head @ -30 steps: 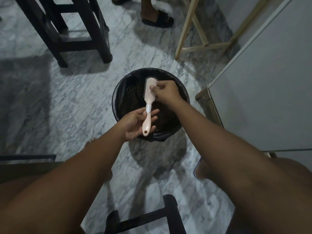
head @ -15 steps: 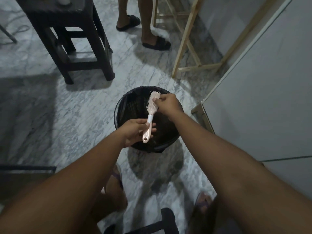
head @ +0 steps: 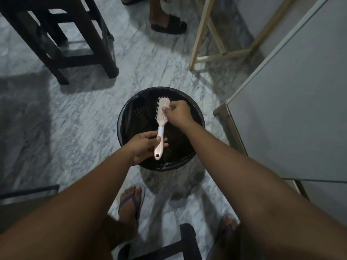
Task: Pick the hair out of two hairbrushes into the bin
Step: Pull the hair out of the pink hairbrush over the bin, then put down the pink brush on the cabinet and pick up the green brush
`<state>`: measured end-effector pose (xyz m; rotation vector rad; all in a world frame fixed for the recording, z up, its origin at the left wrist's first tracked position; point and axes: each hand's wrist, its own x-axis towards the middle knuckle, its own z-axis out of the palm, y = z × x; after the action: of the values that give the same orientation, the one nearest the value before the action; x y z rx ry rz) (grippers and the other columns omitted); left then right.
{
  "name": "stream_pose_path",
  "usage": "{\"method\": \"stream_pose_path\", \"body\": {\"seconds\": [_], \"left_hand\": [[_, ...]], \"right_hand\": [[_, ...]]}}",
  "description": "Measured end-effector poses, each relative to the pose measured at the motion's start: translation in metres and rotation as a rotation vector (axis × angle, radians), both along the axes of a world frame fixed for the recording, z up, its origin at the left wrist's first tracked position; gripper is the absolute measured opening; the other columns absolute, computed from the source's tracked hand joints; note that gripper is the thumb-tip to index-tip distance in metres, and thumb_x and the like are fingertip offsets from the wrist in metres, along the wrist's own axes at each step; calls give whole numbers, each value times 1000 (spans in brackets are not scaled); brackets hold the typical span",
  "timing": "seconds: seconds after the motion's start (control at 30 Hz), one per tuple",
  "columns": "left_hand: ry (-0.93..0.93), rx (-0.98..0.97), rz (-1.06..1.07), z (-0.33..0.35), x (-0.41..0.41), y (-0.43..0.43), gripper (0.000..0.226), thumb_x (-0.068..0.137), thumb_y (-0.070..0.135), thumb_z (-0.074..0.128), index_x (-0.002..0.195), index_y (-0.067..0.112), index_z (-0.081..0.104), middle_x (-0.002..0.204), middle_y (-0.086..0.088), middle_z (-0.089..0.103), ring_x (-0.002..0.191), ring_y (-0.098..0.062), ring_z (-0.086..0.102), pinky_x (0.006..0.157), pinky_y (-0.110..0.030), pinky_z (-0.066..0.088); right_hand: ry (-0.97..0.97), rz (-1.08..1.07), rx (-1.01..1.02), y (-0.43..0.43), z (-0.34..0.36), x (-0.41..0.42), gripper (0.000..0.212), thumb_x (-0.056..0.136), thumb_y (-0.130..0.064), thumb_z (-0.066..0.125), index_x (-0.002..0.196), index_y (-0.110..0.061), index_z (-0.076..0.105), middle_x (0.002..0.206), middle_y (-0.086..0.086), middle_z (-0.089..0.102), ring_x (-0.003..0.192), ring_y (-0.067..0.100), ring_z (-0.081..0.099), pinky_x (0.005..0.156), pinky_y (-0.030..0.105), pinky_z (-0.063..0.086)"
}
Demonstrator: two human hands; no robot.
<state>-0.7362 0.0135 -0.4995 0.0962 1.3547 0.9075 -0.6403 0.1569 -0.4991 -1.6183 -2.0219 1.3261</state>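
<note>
Two hands: the left hand (head: 144,147) and the right hand (head: 179,114) both reach out over the bin (head: 122,119), each on one hairbrush (head: 161,114)
Hairbrush: pale pink with a white band at the neck, held above the bin's opening, head pointing away from the person
Left hand: fingers (head: 150,135) curled round the handle, whose holed end sticks out below the palm
Right hand: thumb and fingertips drawn narrow together, pinching at the bristles on the right side of the brush head; whether hair is between them cannot be told
Bin: round, black, lined with a black bag, standing on the floor (head: 84,128)
Inside the bin: dark, with a brownish mass low down, too dim to name
Near the bin: the person's sandalled foot (head: 131,201) just in front, a grey cabinet (head: 300,109) on the right
Farther off: a dark stool (head: 93,44), a pale wooden frame (head: 201,34), and another person's black slipper (head: 169,25)
</note>
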Motion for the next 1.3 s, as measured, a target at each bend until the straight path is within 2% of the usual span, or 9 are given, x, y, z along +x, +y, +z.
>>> {"method": "stream_pose_path", "body": {"seconds": [0.2, 0.37, 0.53, 0.7, 0.8, 0.9, 1.03, 1.17, 1.3], "left_hand": [[32, 19, -49, 70, 4, 14, 39, 96, -4, 55, 134, 6, 57, 117, -16, 72, 107, -28, 71, 92, -42, 55], [40, 77, -125, 167, 9, 37, 37, 95, -1, 57, 131, 5, 58, 117, -17, 72, 106, -28, 71, 79, -38, 60], [32, 186, -234, 275, 33, 72, 32, 97, 2, 55, 129, 1, 59, 119, -16, 71, 111, -30, 69, 91, -45, 54], [39, 314, -337, 375, 69, 106, 30, 97, 3, 54, 127, 0, 57, 120, -15, 71, 112, -31, 69, 97, -48, 52], [47, 377, -426, 431, 96, 124, 31, 97, 2, 54, 127, -2, 58, 120, -17, 71, 112, -31, 69, 99, -50, 50], [41, 395, -538, 478, 132, 136, 29, 98, 1, 52, 127, -3, 58, 120, -18, 71, 110, -31, 69, 93, -46, 55], [23, 393, -649, 523, 199, 142, 26, 99, -1, 50, 123, -5, 59, 121, -20, 70, 109, -32, 70, 85, -42, 60], [-2, 386, -752, 537, 288, 141, 28, 98, 0, 51, 125, -9, 57, 124, -24, 67, 110, -35, 68, 86, -44, 59], [-36, 365, -850, 537, 385, 126, 33, 98, 1, 52, 131, -7, 53, 123, -22, 68, 110, -35, 69, 81, -41, 61]], "right_hand": [[40, -56, -13, 7, 74, 13, 36, 90, -27, 65, 99, 8, 68, 96, 24, 72, 92, 35, 68, 83, 48, 55], [25, -96, 13, 30, 165, 29, 36, 89, -28, 67, 63, -7, 52, 61, 8, 51, 62, 24, 54, 64, 34, 46], [64, -183, 16, 58, 279, 63, 34, 90, -26, 67, 84, 8, 64, 83, 23, 69, 78, 34, 69, 77, 48, 58], [55, -241, 115, 82, 392, 115, 28, 91, -26, 68, 73, -5, 63, 75, 13, 67, 70, 26, 64, 64, 33, 50], [59, -320, 176, 84, 453, 154, 23, 89, -27, 69, 82, -5, 70, 79, 11, 68, 77, 26, 67, 74, 35, 54], [48, -416, 217, 76, 504, 200, 24, 89, -28, 69, 76, -8, 68, 80, 7, 62, 76, 23, 60, 75, 32, 49], [26, -578, 236, 59, 545, 273, 49, 89, -24, 69, 54, -25, 35, 62, -3, 46, 70, 25, 64, 65, 28, 52], [26, -683, 226, 39, 561, 366, 49, 87, -21, 68, 51, -19, 35, 57, -2, 43, 82, 38, 72, 79, 50, 59], [-35, -795, 237, 9, 564, 461, 49, 88, -20, 67, 52, -19, 35, 56, -1, 42, 69, 34, 66, 73, 41, 59]]}}
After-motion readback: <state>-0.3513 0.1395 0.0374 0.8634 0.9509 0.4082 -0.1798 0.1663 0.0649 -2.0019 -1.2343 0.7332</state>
